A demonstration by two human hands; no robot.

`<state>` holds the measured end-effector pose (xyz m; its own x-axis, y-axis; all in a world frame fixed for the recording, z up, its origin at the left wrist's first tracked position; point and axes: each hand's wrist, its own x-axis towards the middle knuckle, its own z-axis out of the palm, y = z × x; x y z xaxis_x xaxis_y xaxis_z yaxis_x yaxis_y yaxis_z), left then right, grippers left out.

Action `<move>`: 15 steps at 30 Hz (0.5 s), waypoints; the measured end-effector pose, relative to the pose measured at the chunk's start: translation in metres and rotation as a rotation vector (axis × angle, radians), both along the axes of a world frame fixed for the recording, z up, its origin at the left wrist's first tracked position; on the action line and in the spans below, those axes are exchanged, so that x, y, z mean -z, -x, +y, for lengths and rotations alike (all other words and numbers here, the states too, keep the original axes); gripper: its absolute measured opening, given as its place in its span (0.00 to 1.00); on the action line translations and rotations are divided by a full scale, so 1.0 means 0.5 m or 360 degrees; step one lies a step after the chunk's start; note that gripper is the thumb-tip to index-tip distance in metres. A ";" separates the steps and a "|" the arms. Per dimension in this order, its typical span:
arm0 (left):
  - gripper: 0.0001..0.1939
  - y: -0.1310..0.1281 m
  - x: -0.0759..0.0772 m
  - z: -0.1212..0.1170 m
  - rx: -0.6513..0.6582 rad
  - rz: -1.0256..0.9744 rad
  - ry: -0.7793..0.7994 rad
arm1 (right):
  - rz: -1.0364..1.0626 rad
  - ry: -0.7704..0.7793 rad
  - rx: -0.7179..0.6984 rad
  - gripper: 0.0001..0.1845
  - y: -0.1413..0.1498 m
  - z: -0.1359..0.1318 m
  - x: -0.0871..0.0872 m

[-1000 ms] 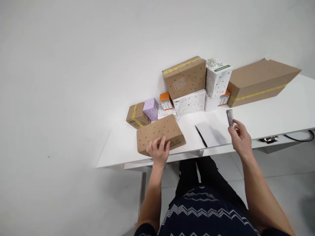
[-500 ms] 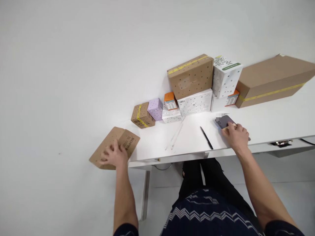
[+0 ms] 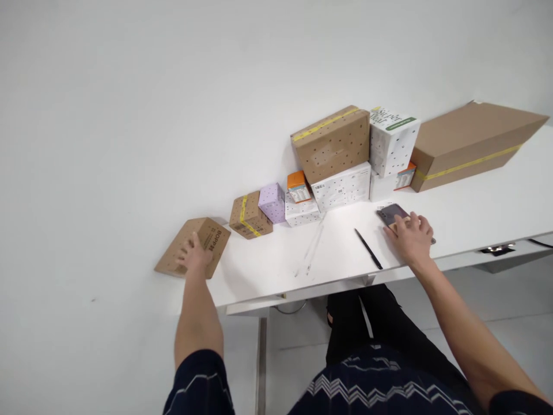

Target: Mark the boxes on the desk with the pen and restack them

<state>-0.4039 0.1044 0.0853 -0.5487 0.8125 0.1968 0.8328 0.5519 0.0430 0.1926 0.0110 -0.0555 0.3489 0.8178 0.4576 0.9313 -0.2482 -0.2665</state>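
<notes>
My left hand [image 3: 195,255] is on a brown cardboard box [image 3: 179,245] with dark printing, its fingers bent over the upper face. This box sits tilted at the left end of the white table [image 3: 254,271], close to the wall. On the right, my right hand [image 3: 412,236] is closed over a dark smartphone [image 3: 394,212] near the table's front edge, covering its lower half. A black pen [image 3: 368,249] lies to the left of that hand.
Along the wall stand a small taped carton [image 3: 250,216], a lilac box [image 3: 272,203], an orange box [image 3: 298,185] on a white one, a large brown carton [image 3: 334,147], a white box [image 3: 394,144] and a long carton [image 3: 470,141]. Thin clear sticks [image 3: 314,245] lie mid-table.
My left hand and the cardboard box have moved away from me, toward the wall and slightly left. My right hand stays at the smartphone. The view has shifted a little.
</notes>
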 end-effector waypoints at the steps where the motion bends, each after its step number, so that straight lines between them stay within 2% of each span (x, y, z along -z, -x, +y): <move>1: 0.40 -0.001 -0.008 0.008 0.0054 -0.0028 -0.0077 | 0.0035 -0.0083 -0.0111 0.22 0.005 -0.008 0.000; 3: 0.36 -0.026 -0.017 0.022 0.0154 -0.0048 -0.0315 | 0.0156 -0.0231 -0.0357 0.19 0.021 -0.025 -0.002; 5: 0.34 -0.083 -0.015 0.036 0.0255 -0.0043 -0.0473 | 0.0361 -0.0341 -0.0508 0.17 0.041 -0.042 -0.003; 10: 0.41 -0.259 0.014 0.092 0.0339 -0.0448 -0.0152 | 0.0946 -0.0393 -0.0451 0.16 0.076 -0.058 0.001; 13: 0.45 -0.308 0.024 0.115 0.0321 -0.0599 -0.0042 | 0.1049 -0.0404 -0.0467 0.15 0.074 -0.054 0.006; 15: 0.45 -0.314 0.027 0.120 0.0268 -0.0628 -0.0108 | 0.1096 -0.0431 -0.0448 0.14 0.070 -0.050 0.009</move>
